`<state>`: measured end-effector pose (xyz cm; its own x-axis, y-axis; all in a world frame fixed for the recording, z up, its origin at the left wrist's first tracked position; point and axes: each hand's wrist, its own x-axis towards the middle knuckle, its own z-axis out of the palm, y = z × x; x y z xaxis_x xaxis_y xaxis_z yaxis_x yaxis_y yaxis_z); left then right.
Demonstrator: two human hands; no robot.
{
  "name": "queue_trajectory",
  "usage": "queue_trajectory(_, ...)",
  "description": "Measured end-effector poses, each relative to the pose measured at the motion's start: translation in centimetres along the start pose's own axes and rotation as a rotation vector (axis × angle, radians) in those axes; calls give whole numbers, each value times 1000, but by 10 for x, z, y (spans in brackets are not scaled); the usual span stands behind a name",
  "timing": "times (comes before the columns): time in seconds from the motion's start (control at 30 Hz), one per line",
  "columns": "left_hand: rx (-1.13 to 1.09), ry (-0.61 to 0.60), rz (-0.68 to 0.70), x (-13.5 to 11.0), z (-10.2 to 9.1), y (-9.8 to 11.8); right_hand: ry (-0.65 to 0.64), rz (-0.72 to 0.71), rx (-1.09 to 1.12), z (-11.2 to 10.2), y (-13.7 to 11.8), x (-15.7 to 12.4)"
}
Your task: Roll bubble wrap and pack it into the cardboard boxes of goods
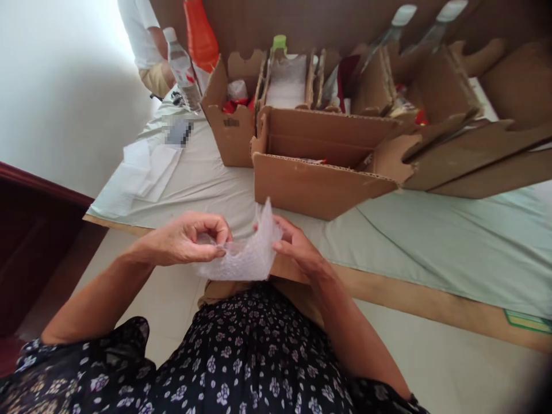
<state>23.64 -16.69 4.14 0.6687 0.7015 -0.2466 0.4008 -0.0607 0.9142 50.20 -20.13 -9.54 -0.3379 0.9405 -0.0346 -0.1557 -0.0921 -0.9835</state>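
Note:
A clear bubble wrap bag [245, 261] hangs between my two hands, just in front of the table's near edge. My left hand [196, 238] pinches its upper edge between thumb and fingertips. On the other side, my right hand [297, 244] grips the bag with the thumb in front and the fingers behind, partly hidden. A corner of the plastic sticks up beside the right fingers. Whether anything lies inside the bag I cannot tell. Just beyond my hands stands an open cardboard box [319, 187] with some items low inside it.
More cardboard bins [235, 135] line the back, holding packets and bubble wrap. An orange-red bottle [202, 34] and a clear bottle [183, 69] stand at back left. White bubble wrap sheets [150, 169] lie on the green cloth [388, 236]. A person [149, 46] is at the far left.

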Motion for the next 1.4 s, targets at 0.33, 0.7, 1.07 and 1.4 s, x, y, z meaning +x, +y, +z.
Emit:
queue_trajectory(0.33, -124, -7, -117, 67, 11, -50, 691, -327, -298, -44, 13, -83)
queue_trajectory(0.7, 151, 243, -133, 124, 38, -82, 388, -280, -919, -73, 11, -153)
queue_trajectory(1.07, 352, 748, 65, 121, 38, -86, 671, -183, -731, -98, 1, -68)
queue_trajectory(1.4, 341, 752, 98, 146, 50, -84, 723, -174, -712, -129, -7, 1)
